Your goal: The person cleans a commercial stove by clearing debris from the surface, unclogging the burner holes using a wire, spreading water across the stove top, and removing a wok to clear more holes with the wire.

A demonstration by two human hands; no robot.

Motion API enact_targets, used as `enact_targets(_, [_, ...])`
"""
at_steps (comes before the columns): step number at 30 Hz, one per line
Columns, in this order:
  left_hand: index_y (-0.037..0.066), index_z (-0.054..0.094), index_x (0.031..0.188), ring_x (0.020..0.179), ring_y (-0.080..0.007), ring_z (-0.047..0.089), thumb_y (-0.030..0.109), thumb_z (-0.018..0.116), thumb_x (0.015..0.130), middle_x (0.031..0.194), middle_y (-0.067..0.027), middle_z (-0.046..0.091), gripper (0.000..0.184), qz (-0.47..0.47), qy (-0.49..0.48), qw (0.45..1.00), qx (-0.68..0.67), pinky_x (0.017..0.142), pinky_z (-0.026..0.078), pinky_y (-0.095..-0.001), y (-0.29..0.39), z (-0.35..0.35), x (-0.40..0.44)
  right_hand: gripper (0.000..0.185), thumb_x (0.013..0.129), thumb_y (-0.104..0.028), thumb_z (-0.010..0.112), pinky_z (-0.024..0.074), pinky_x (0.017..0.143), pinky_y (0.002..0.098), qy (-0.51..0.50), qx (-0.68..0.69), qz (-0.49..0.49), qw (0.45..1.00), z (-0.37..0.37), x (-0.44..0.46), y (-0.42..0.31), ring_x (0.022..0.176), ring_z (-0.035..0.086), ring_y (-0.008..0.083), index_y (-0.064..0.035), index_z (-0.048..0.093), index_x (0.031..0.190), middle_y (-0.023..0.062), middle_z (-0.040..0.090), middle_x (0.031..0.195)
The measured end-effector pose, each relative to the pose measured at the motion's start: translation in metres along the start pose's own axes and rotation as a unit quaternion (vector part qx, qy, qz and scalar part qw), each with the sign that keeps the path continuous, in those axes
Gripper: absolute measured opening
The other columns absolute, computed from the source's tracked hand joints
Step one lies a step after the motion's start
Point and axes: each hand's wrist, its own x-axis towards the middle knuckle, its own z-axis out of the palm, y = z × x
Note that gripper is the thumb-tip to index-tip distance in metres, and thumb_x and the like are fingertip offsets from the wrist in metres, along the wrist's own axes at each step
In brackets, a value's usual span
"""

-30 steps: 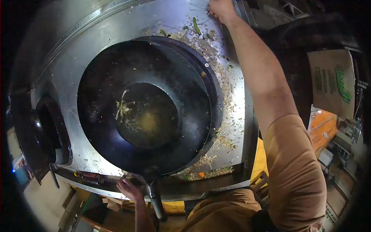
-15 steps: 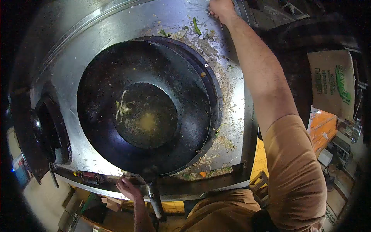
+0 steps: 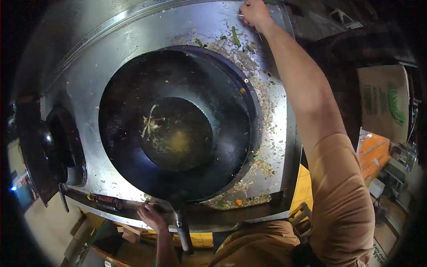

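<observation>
A large black wok (image 3: 120,133) sits on the steel stove top (image 3: 147,33), with pale food scraps and a little yellowish residue at its bottom. At the far right edge of the stove, my right hand (image 3: 256,14) is closed around a thin, light rod-like thing, whose ends barely show beside the fingers. My left hand (image 3: 152,216) is at the stove's front rail, left of the wok handle (image 3: 182,231). Its fingers are bent together at the rail; what they hold, if anything, is too small to make out.
Food scraps litter the steel right of the wok, with a green chili-like piece (image 3: 235,36) near my right hand. A second dark pan (image 3: 53,147) stands at the left. A red-and-yellow object (image 3: 104,201) lies along the front rail. A cardboard box (image 3: 383,102) is at the right.
The view has shifted slightly, so the wok appears further right. My right hand has turned a little and the thin rod shows more. My left hand stays at the front rail.
</observation>
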Motion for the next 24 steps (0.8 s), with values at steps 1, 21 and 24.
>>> enact_targets(1, [-0.004, 0.059, 0.1, 0.092, -0.0404, 0.05, 0.034, 0.043, 0.101, 0.095, -0.0221, 0.051, 0.04, 0.0, 0.0, 1.0, 0.002, 0.085, 0.039, -0.0514, -0.005, 0.002, -0.001, 0.022, 0.082, -0.007, 0.048, 0.0418, 0.04, 0.038, -0.008, 0.004, 0.029, 1.0, 0.002, -0.001, -0.002, 0.04, 0.053, 0.0226, -0.0006, 0.066, 0.072, 0.0134, 0.058, 0.053])
enact_targets(21, [-0.005, 0.055, 0.096, 0.092, -0.0411, 0.049, 0.032, 0.042, 0.102, 0.096, -0.0242, 0.05, 0.04, -0.052, 0.0, 0.997, -0.057, 0.086, 0.039, -0.0513, 0.015, -0.003, -0.003, 0.02, 0.082, -0.01, 0.052, 0.0457, 0.045, 0.0385, 0.035, -0.016, 0.0, 0.999, 0.011, 0.0, 0.003, 0.048, 0.058, 0.0231, -0.001, 0.066, 0.071, 0.0134, 0.06, 0.057])
enact_targets(24, [-0.004, 0.057, 0.098, 0.092, -0.0395, 0.051, 0.032, 0.043, 0.102, 0.096, -0.023, 0.051, 0.039, -0.062, -0.014, 0.997, -0.036, 0.085, 0.04, -0.0503, 0.007, -0.002, -0.002, 0.02, 0.081, -0.01, 0.052, 0.0482, 0.049, 0.0397, 0.026, -0.014, 0.024, 0.999, 0.011, -0.001, -0.002, 0.05, 0.061, 0.025, -0.0004, 0.067, 0.074, 0.0156, 0.062, 0.06])
